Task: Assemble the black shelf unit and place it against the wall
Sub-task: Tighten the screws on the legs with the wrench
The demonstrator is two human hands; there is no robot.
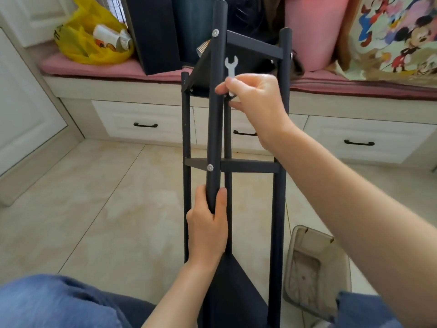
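Can't see the bottom of the black shelf unit (214, 129), it runs out of frame between the person's knees. The lower end of the little white wrench (230, 65) is buried behind the right hand (257, 100), so no idea what it's sitting on. That hand pinches the wrench beside the front pole, and the left hand (208, 223) is wrapped around the same pole lower down. The unit leans away from them, top end up by the pink-cushioned window seat (142, 121), close to the stuff piled there. Open tiled floor (106, 197) on the left, a grey plastic bin (314, 268) just beside the right pole. Matte black round poles, flat shelves, silver screw heads (210, 167)
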